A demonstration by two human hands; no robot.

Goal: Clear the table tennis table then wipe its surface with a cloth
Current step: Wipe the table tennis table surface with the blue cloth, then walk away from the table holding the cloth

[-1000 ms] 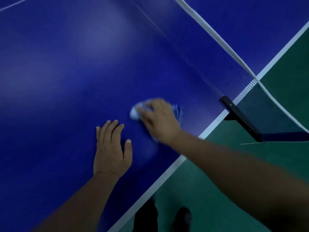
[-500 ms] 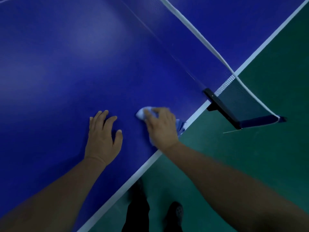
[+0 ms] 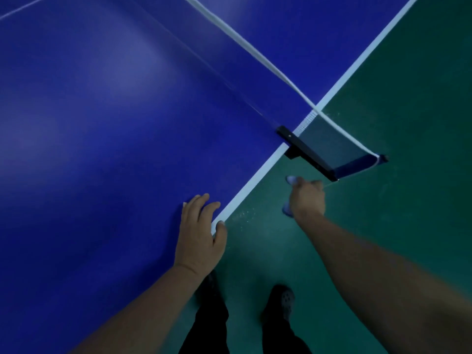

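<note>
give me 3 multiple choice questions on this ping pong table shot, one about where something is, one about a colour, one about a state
1. Where is the cloth?
A. flat on the table by the net
B. in the right hand, off the table's edge over the floor
C. draped over the net

2. What colour is the floor?
A. green
B. red
C. grey

3. What is the left hand doing?
A. gripping the net post
B. holding a paddle
C. resting on the table at its white edge line

Answers: 1 B, the right hand grips the pale cloth beyond the edge line, over the floor. 2 A, the ground beside the blue table is green. 3 C, its palm lies on the blue top with the thumb at the edge.
</note>
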